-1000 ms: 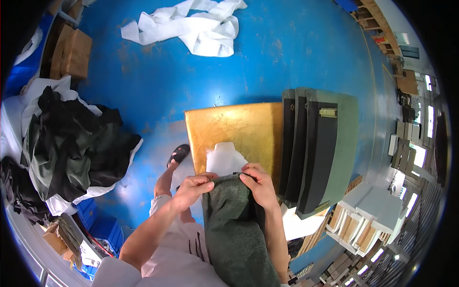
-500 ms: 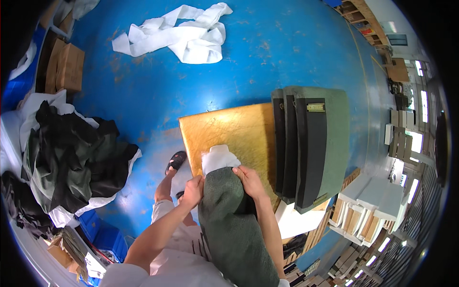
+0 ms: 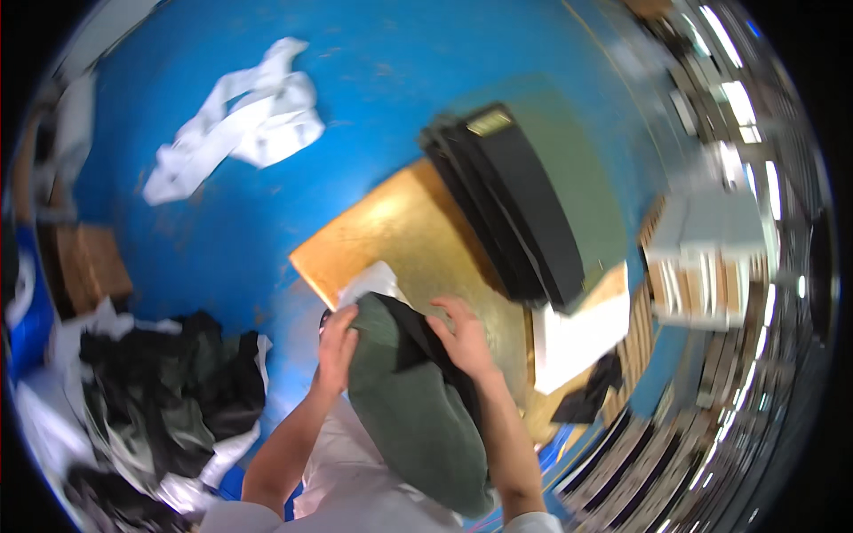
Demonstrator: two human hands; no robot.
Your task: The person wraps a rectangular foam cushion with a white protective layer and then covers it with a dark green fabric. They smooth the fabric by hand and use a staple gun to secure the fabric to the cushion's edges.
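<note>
A dark green and black fabric cover (image 3: 409,400) lies lengthwise in front of my body, its far end over the near corner of a yellow-brown table. White material (image 3: 373,281) shows past that far end; what kind it is I cannot tell. My left hand (image 3: 337,348) grips the cover's left edge near the top, fingers closed on the cloth. On the other side, my right hand (image 3: 464,339) has its fingers apart beside the black side of the cover, seemingly not gripping it. The right wrist lies close along the cover's edge.
Several green and black padded panels (image 3: 524,204) stand together on the far right of the table (image 3: 373,222). A white board (image 3: 582,342) is beneath them. White cloth (image 3: 249,115) lies on the blue floor; a dark fabric heap (image 3: 178,391) is at left. Boxed goods (image 3: 706,258) stand right.
The view has swung round, so table and panels appear turned. My right hand has let go of the cover's edge and its fingers have spread. More of the black side shows.
</note>
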